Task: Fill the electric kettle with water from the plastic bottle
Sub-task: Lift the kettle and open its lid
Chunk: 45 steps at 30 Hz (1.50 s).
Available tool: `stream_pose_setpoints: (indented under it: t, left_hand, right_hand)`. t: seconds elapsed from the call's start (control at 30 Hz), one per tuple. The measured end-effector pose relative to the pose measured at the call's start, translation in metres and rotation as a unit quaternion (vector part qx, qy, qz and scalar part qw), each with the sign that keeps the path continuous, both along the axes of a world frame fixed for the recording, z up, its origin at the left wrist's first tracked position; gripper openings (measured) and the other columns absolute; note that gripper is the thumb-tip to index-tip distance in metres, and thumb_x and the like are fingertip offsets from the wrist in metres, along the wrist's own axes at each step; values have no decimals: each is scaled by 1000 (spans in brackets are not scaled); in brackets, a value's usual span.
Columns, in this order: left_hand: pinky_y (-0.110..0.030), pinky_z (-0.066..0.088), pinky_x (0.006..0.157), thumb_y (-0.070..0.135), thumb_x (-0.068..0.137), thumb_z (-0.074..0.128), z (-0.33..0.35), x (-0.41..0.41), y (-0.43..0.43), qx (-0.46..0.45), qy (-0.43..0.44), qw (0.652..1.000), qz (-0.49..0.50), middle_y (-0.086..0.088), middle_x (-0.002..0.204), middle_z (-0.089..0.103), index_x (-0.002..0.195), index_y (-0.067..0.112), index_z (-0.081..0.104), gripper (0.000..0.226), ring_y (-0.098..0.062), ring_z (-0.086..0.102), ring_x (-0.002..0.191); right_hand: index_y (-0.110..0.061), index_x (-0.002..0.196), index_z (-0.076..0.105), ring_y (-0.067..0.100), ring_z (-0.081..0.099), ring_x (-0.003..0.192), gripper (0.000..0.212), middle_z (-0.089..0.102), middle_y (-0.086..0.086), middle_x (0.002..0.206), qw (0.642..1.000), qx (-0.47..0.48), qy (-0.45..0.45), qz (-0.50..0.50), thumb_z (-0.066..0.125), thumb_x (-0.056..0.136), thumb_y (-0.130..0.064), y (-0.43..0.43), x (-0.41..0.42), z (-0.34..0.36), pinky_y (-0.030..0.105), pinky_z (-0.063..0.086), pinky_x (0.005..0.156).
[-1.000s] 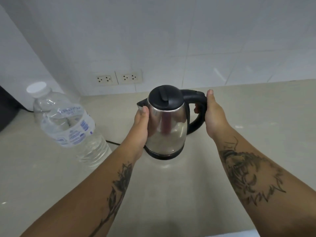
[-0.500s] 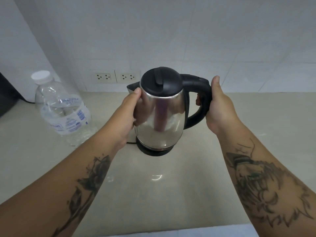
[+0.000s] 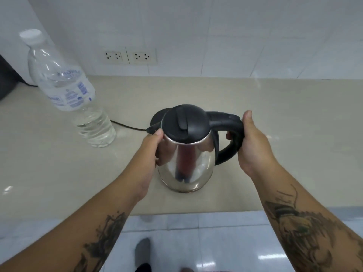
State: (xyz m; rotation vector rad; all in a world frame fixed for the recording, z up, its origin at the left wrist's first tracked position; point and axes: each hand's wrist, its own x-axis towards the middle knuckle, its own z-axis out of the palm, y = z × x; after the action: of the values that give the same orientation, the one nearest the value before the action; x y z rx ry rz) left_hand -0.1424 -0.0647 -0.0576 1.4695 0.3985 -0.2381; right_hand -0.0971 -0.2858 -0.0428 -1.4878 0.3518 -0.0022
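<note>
A steel electric kettle [image 3: 186,163] with a closed black lid stands upright near the front of the beige counter [image 3: 284,134], in front of its black base [image 3: 157,116]. My right hand [image 3: 253,146] grips the black handle on the kettle's right side. My left hand [image 3: 151,150] presses against the kettle's left wall under the spout. A clear plastic bottle [image 3: 68,91] with a white cap and a blue-printed label stands to the left, capped and holding water.
A black cord [image 3: 127,125] runs from the base toward the bottle. Two white wall sockets [image 3: 130,55] sit on the tiled wall behind. A dark object [image 3: 5,83] is at the far left edge. The counter's front edge and glossy floor lie below.
The kettle came off its base and toward me, and now rests low near the counter's front edge. Both hands kept their hold. The view tilted down, showing the floor.
</note>
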Motion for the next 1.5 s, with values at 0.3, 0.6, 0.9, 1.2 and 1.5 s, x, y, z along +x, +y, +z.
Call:
stream_pose_setpoints:
  t: [0.3,0.6,0.9,1.2,1.5]
  left_hand:
    - [-42,37,111,63,81,42,-3,-7,-6,20,-10,1000,12,17,116,69,114,36,65,48,-1,59,111]
    - [-38,37,110,49,97,38,2,-9,-12,3,-10,999,34,21,115,66,117,36,62,34,5,56,111]
    - [-18,39,82,40,100,37,11,-13,-15,-13,-28,999,38,18,108,65,107,32,62,27,6,56,102]
    - [-27,40,95,41,99,40,11,-12,-17,-15,-10,998,56,18,103,66,102,30,64,27,5,57,98]
    - [-27,37,96,45,100,37,6,-10,-21,-4,-9,997,74,24,81,67,90,29,61,31,9,57,86]
  right_hand:
    - [-25,86,70,10,65,77,47,69,-5,81,1000,-22,11,5,34,98,-52,-5,-14,-12,31,48,86]
    - [-25,122,58,11,54,115,44,61,-10,122,886,-409,-189,113,52,88,-52,45,-17,68,33,43,96]
    - [-13,121,56,29,60,99,41,67,6,111,727,-650,-187,118,37,96,-38,89,-23,53,39,40,86]
    - [-19,92,67,26,64,87,29,67,1,85,937,-283,-150,142,42,96,-33,48,-23,95,44,53,86]
    - [-22,78,61,-12,57,49,26,62,-25,51,989,-123,-41,72,46,94,-8,-12,-25,63,8,43,52]
